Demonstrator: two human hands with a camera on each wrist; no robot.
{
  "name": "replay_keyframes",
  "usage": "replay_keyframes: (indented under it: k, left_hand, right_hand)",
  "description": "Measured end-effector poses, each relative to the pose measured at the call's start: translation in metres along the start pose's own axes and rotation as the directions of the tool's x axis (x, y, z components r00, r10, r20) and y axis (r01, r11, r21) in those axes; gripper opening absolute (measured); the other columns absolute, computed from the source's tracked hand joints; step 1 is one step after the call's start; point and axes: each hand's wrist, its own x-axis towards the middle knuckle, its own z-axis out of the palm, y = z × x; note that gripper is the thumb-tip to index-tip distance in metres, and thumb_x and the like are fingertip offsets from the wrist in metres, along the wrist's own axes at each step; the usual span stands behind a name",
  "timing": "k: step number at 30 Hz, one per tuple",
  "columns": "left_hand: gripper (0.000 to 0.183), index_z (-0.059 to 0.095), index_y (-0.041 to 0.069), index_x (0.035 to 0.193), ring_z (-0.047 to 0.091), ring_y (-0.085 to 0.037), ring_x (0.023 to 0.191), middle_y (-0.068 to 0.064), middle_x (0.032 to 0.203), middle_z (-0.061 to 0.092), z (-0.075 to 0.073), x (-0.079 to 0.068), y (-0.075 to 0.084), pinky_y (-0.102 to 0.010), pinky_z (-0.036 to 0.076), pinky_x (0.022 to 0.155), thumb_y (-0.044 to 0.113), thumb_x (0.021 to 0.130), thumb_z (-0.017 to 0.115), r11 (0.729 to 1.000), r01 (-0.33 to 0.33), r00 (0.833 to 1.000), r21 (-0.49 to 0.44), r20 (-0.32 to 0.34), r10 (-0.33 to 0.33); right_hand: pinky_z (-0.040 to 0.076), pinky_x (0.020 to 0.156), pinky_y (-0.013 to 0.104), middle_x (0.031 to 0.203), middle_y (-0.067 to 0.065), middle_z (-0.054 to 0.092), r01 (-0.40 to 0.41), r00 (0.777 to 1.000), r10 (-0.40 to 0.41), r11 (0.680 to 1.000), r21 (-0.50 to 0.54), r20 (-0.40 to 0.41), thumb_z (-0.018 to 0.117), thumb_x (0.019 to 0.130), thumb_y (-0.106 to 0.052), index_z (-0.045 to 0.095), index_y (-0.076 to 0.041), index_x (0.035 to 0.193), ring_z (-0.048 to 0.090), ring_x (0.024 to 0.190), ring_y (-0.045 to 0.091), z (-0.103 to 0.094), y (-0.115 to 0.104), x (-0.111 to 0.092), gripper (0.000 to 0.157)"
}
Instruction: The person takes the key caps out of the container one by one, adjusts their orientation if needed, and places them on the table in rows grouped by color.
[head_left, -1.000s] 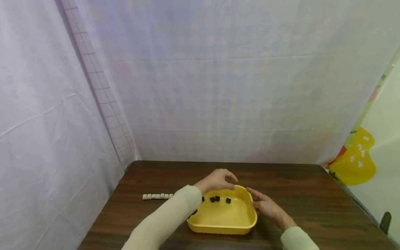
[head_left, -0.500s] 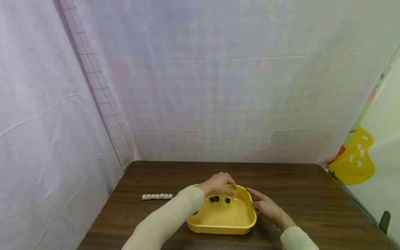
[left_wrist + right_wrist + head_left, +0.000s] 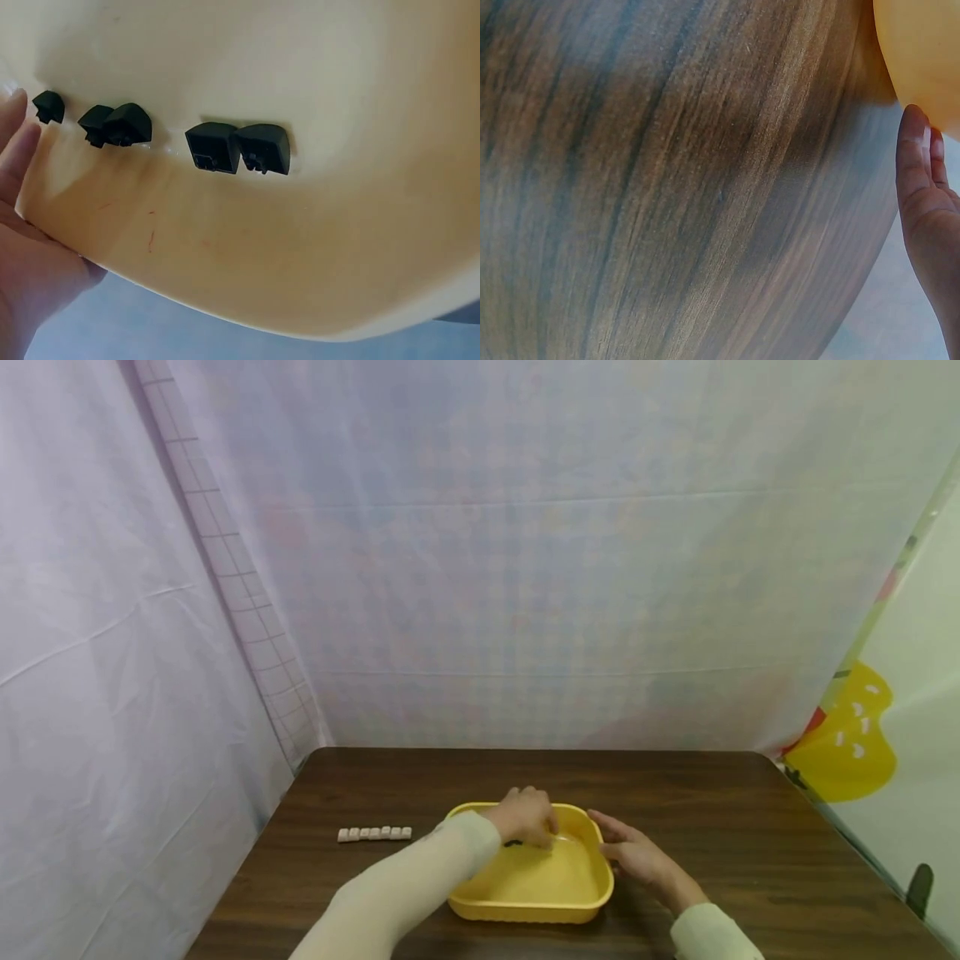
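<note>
A yellow tray [image 3: 531, 911] sits on the table, and my left hand [image 3: 525, 817] reaches down into its far part. In the left wrist view, several black keycaps [image 3: 214, 148] lie along the tray's wall. The fingertips of that hand are close to the outermost keycap [image 3: 49, 106], with the fingers apart and nothing seen between them. From the head, the left hand and sleeve hide most of the black keycaps. My right hand [image 3: 637, 857] rests against the tray's right side; its nearly straight fingers [image 3: 913, 139] touch the outer wall in the right wrist view.
Left of the tray, several white keycaps [image 3: 375, 833] stand in a straight row on the dark wooden table [image 3: 675, 793]. A pale curtain [image 3: 525, 610] hangs behind the table's far edge. Another sheet hangs at the left.
My left hand has come down from above the tray's far rim into the tray, covering keycaps seen before. The right hand keeps its place at the tray's side.
</note>
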Motion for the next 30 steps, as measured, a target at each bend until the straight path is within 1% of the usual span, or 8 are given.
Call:
replay_keyframes:
  k: [3, 8, 13, 16, 19, 22, 26, 30]
  left_hand:
    - [0.022, 0.078, 0.032, 0.104, 0.048, -0.012, 0.103, 0.01, 0.104, 0.058, 0.001, 0.0, 0.001, -0.033, 0.035, 0.092, 0.035, 0.082, 0.08, 0.999, 0.004, 1.0, 0.038, -0.002, -0.004]
    - [0.01, 0.076, 0.033, 0.085, 0.047, -0.014, 0.104, 0.009, 0.1, 0.055, 0.009, 0.004, 0.0, -0.038, 0.037, 0.098, 0.035, 0.078, 0.082, 0.993, -0.01, 1.0, 0.12, -0.009, 0.011]
    - [0.011, 0.072, 0.034, 0.079, 0.048, -0.016, 0.109, 0.008, 0.103, 0.055, 0.014, 0.007, 0.0, -0.042, 0.037, 0.102, 0.036, 0.079, 0.083, 0.988, -0.015, 1.0, 0.151, 0.0, 0.015]
    - [0.01, 0.073, 0.034, 0.08, 0.047, -0.015, 0.106, 0.008, 0.101, 0.054, 0.011, 0.005, -0.001, -0.041, 0.037, 0.1, 0.035, 0.079, 0.083, 0.991, -0.013, 1.0, 0.133, 0.001, 0.013]
    - [0.01, 0.076, 0.035, 0.088, 0.047, -0.014, 0.103, 0.009, 0.1, 0.054, 0.006, 0.003, -0.001, -0.037, 0.039, 0.094, 0.036, 0.08, 0.082, 0.992, -0.015, 1.0, 0.127, -0.005, 0.015]
    - [0.016, 0.078, 0.035, 0.098, 0.047, -0.013, 0.111, 0.01, 0.109, 0.057, 0.0, 0.001, -0.001, -0.034, 0.04, 0.094, 0.037, 0.082, 0.081, 0.992, -0.029, 0.999, 0.124, -0.029, 0.032]
    - [0.019, 0.078, 0.032, 0.104, 0.044, -0.015, 0.124, 0.007, 0.128, 0.057, -0.008, 0.001, -0.002, -0.035, 0.04, 0.1, 0.038, 0.086, 0.078, 0.99, -0.079, 0.993, 0.117, -0.079, 0.089]
    - [0.02, 0.079, 0.027, 0.105, 0.049, -0.014, 0.112, 0.005, 0.123, 0.059, -0.015, 0.001, -0.002, -0.029, 0.042, 0.096, 0.037, 0.088, 0.076, 0.981, -0.144, 0.978, 0.128, -0.13, 0.161]
  right_hand:
    - [0.054, 0.082, 0.043, 0.141, 0.038, 0.042, -0.003, 1.0, 0.003, 1.0, -0.007, -0.007, 0.052, 0.097, -0.005, 0.022, 0.006, 0.153, 0.058, 0.112, 0.033, 0.001, -0.001, 0.0, 0.065]
    - [0.053, 0.084, 0.044, 0.142, 0.037, 0.041, -0.009, 1.0, 0.009, 1.0, -0.015, -0.023, 0.053, 0.097, -0.005, 0.025, 0.005, 0.153, 0.056, 0.115, 0.035, 0.003, -0.002, -0.001, 0.064]
    - [0.053, 0.084, 0.044, 0.142, 0.037, 0.041, -0.015, 1.0, 0.015, 1.0, -0.007, -0.021, 0.053, 0.097, -0.005, 0.024, 0.005, 0.153, 0.057, 0.114, 0.034, 0.003, -0.002, -0.001, 0.064]
    - [0.053, 0.084, 0.044, 0.142, 0.037, 0.041, -0.017, 1.0, 0.017, 1.0, -0.002, -0.017, 0.053, 0.097, -0.005, 0.024, 0.005, 0.153, 0.057, 0.114, 0.035, 0.003, -0.001, 0.0, 0.064]
    - [0.053, 0.083, 0.043, 0.142, 0.038, 0.04, -0.016, 1.0, 0.016, 1.0, -0.008, -0.018, 0.053, 0.097, -0.006, 0.024, 0.005, 0.153, 0.057, 0.113, 0.034, 0.003, 0.0, 0.001, 0.065]
    - [0.053, 0.082, 0.043, 0.142, 0.039, 0.039, -0.007, 1.0, 0.007, 1.0, -0.006, -0.013, 0.053, 0.097, -0.005, 0.023, 0.006, 0.153, 0.058, 0.112, 0.033, 0.002, 0.0, 0.001, 0.065]
    - [0.054, 0.081, 0.043, 0.142, 0.04, 0.038, -0.005, 1.0, 0.005, 1.0, 0.007, -0.005, 0.052, 0.097, -0.004, 0.021, 0.007, 0.153, 0.059, 0.11, 0.033, 0.002, -0.001, 0.0, 0.066]
    - [0.055, 0.081, 0.043, 0.143, 0.041, 0.037, -0.017, 1.0, 0.017, 1.0, 0.0, -0.01, 0.052, 0.097, -0.004, 0.021, 0.007, 0.153, 0.059, 0.111, 0.034, 0.002, -0.003, 0.0, 0.066]
